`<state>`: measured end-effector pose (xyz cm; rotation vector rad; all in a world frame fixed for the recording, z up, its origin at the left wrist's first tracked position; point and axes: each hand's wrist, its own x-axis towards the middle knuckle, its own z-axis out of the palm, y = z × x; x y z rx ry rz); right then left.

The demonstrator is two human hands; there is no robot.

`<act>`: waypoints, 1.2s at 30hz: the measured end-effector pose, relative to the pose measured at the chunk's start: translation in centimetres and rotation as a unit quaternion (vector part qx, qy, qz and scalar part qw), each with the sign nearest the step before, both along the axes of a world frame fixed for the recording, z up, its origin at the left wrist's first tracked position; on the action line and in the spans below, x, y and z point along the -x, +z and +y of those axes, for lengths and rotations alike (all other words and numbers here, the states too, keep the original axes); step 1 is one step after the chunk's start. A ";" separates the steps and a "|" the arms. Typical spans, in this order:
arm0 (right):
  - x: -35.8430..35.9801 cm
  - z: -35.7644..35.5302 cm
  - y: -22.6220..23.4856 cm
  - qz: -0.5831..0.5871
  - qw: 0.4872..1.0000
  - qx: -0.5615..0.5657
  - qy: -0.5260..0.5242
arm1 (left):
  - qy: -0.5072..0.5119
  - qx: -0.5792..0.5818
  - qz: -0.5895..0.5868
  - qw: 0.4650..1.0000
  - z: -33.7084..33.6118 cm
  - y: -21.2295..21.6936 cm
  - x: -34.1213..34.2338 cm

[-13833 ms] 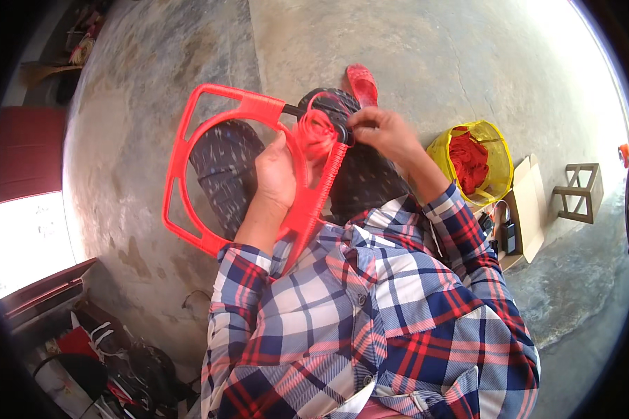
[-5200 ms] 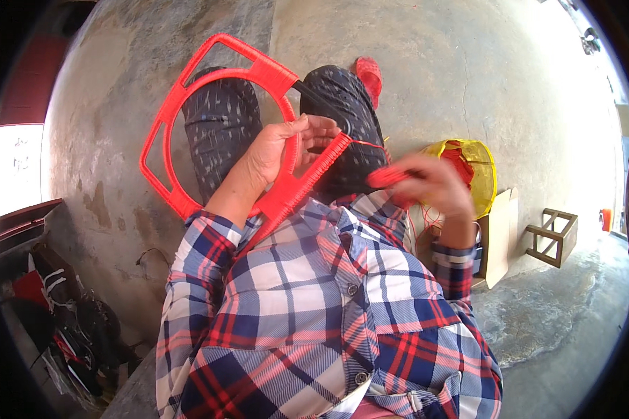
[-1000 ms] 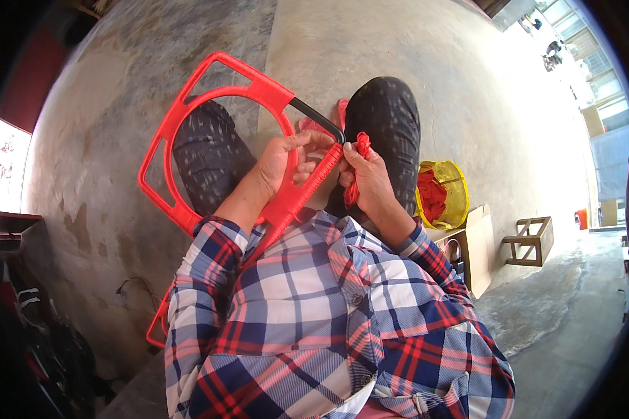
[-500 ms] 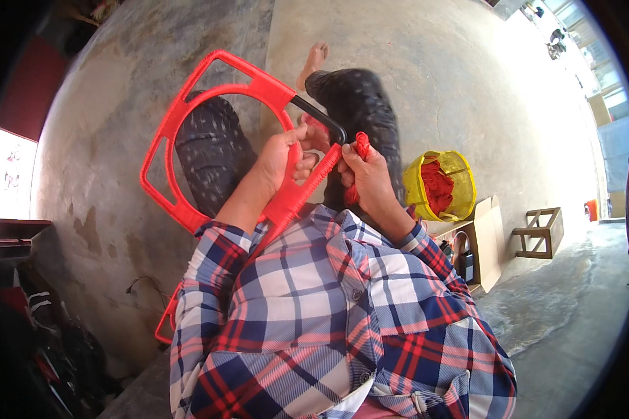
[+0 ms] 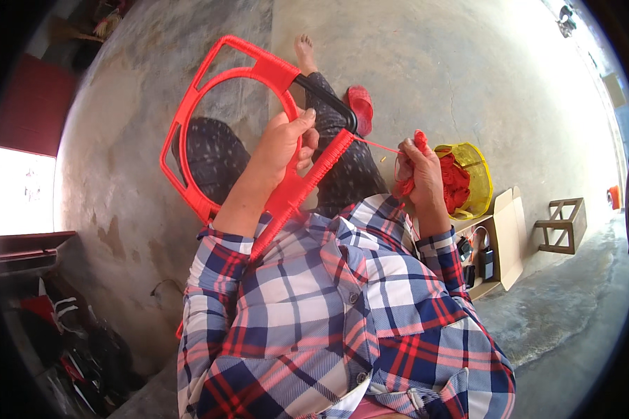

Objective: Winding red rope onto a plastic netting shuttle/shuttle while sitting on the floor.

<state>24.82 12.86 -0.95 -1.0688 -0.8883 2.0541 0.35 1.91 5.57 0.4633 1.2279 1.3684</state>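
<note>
A frame wrapped in red cord (image 5: 201, 80), with a ring inside a squarish outline, leans over my lap. One black bar (image 5: 328, 99) of it is bare at the upper right corner. My left hand (image 5: 284, 143) is closed around the ring's right side. My right hand (image 5: 421, 171), off to the right, grips a bundle of red cord (image 5: 421, 141). From that bundle a taut strand of cord (image 5: 379, 145) runs to the frame, at the point where the red wrapping meets the black bar.
Right of my right hand stands a yellow basket (image 5: 483, 183) filled with red material. Below it is an open cardboard box (image 5: 510, 237) with small dark devices and cables. A small wooden stool (image 5: 560, 225) is farther right. A red slipper (image 5: 360, 108) lies beyond my knee.
My right hand has moved right, away from the frame, drawing the cord out straight. The frame has shifted slightly right. My leg has moved, so the red slipper shows more fully.
</note>
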 end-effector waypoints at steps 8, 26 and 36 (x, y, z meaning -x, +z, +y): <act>-3.1 0.5 -1.0 0.063 0.989 0.015 -0.131 | -0.039 -0.002 0.195 0.980 6.0 2.9 -2.6; -0.7 -2.6 1.0 -0.026 0.999 -0.036 0.005 | 0.009 0.121 0.460 0.880 7.2 -15.9 -0.7; 0.8 -3.6 3.9 0.091 0.985 0.020 0.142 | 0.062 0.053 0.567 0.820 3.8 -12.1 -2.6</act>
